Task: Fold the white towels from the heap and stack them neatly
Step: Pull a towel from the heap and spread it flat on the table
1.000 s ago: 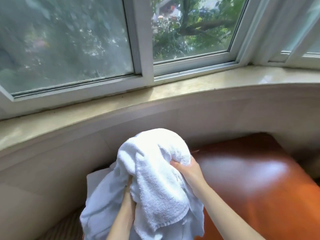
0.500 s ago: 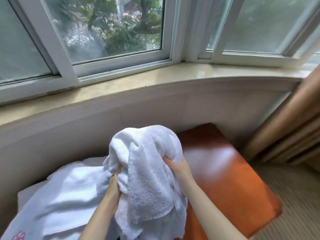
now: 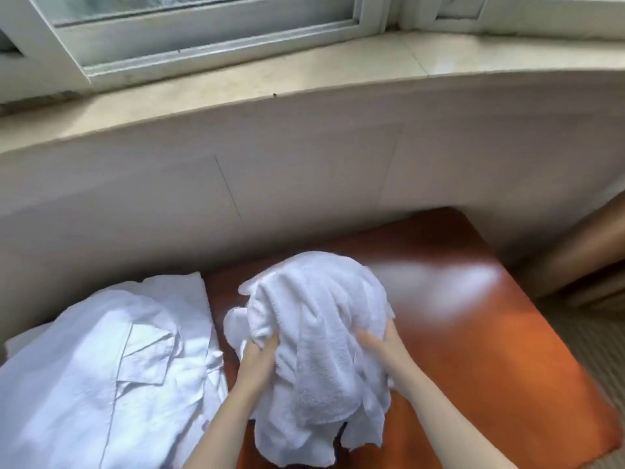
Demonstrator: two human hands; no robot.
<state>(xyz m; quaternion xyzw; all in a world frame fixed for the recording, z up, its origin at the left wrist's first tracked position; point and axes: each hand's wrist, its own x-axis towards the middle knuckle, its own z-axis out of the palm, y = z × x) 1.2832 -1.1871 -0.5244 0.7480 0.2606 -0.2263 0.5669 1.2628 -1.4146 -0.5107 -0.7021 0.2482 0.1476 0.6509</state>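
Both hands clutch one bunched white towel over the left part of the orange-brown table. The left hand has its fingers curled into the towel's left fold, and the right hand grips its right side with the fingertips buried in the cloth. At the table's left edge lies a rumpled heap of white linen, and beyond the table's far edge a pale wall rises to a stone window sill.

Burying fingertips of left hand and right hand in towel folds. Cutting heap off at left edge. Blurring brown drape at right.
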